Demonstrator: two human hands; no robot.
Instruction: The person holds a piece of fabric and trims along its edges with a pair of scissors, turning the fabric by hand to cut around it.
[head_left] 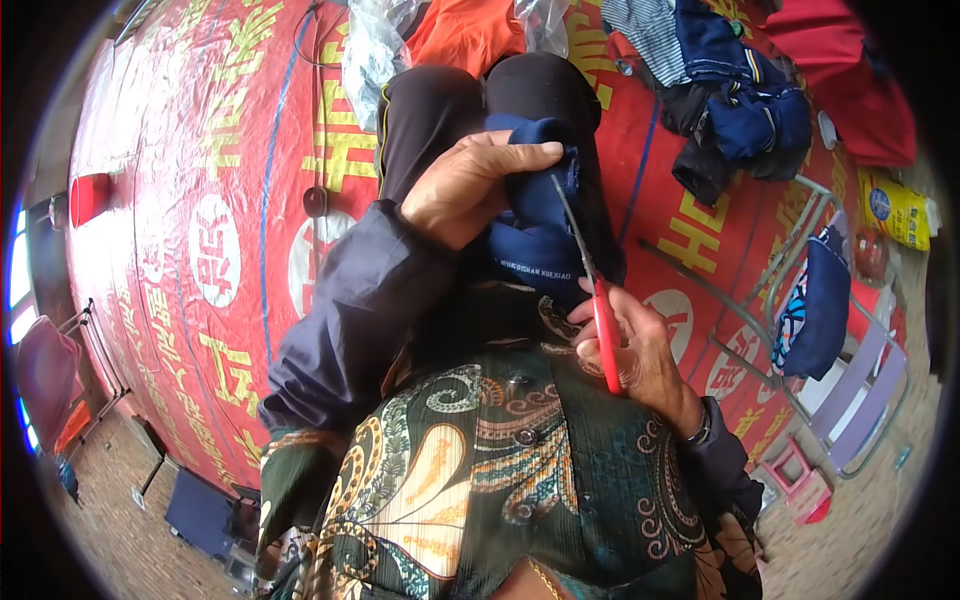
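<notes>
Navy cloth on the lap, red-handled scissors over it

Just off the middle of the view, toward 1 o'clock, the navy cloth lay bunched over dark trousers, with white lettering along its lower part. The left hand, at 12 o'clock, was closed in a pinch, its thumb pressing a fold of the cloth. The right hand, between 3 and 4 o'clock, was half curled around the scissors' red handle. The blades pointed toward 11 o'clock, their tip over the cloth near the left thumb; whether it touched the fabric could not be told.

Beyond the knees, at 12 o'clock, lay an orange-red cloth beside clear plastic. A heap of dark clothes sat near 2 o'clock on a red sheet bearing yellow characters. At 3 o'clock a dark-blue bundle rested on a metal-framed chair, and a pink stool stood at 4 o'clock. Between 9 and 10 o'clock was a red bucket.
</notes>
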